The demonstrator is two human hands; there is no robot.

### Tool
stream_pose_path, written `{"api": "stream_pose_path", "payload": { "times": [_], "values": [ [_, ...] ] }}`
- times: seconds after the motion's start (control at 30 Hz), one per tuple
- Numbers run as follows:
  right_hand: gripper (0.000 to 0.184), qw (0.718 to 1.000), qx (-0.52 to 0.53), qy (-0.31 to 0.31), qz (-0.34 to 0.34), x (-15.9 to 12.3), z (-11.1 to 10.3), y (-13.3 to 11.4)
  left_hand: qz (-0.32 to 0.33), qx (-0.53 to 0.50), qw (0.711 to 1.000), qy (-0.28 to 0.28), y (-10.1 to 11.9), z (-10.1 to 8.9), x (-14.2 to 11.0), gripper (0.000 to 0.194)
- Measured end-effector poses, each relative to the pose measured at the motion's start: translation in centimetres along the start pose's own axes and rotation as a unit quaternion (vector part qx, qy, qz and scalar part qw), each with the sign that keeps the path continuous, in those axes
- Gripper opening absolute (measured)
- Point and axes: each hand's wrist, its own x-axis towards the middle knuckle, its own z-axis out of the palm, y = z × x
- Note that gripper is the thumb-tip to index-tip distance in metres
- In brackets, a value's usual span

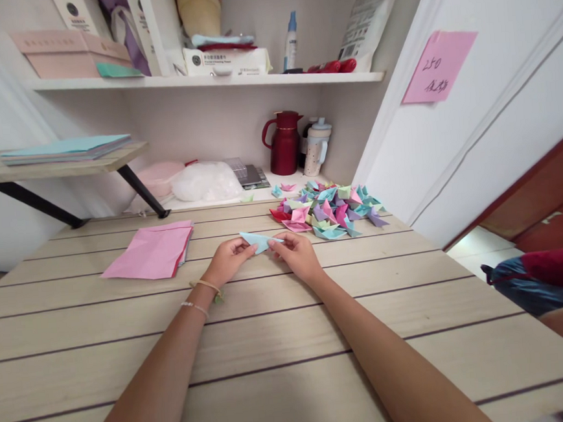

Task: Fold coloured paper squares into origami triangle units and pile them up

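Note:
A light blue piece of folded paper, roughly triangular, is held just above the table between my two hands. My left hand pinches its left side, thumb in front. At its right end, the thumb and fingers of my right hand are closed on the same paper. Part of the paper is hidden behind my thumbs. Beyond my right hand lies a heap of small folded paper boats in pink, blue, green and purple. Left of my left hand rests a stack of square paper sheets, pink on top.
The slatted wooden table reaches back to a white shelf unit. A red jug and a pale tumbler stand behind the boats. On the left is a small raised stand with blue paper sheets. Another person is partly visible at right.

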Motion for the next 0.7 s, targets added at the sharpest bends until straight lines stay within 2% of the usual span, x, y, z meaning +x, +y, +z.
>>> {"api": "stream_pose_path", "payload": {
  "times": [0.27, 0.7],
  "values": [
    [0.039, 0.998, -0.055, -0.010, -0.004, 0.13, -0.05, 0.10, 0.018, 0.053, 0.998, -0.020, 0.08, -0.16, -0.09, 0.024],
    [0.026, 0.999, -0.002, -0.047, -0.003, 0.01, -0.06, -0.11, 0.013, 0.003, 1.000, -0.016, -0.09, -0.09, 0.07, 0.022]
  ]
}}
